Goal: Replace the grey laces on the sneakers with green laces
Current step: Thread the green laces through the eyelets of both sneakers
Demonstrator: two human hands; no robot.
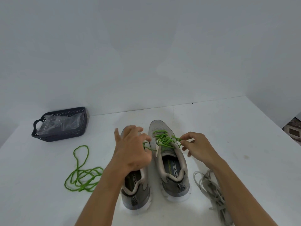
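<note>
Risk: with the left hand and right hand each pinching an end of the green lace threaded through the right sneaker between them, uneven pulling is likely leaving lopsided ends or loosening crossings.

Both hands pinch green lace ends over right sneaker.

One view only: we looked from head height, forward and steeply down, close over the white table, its far wall filling our upper frame.
</note>
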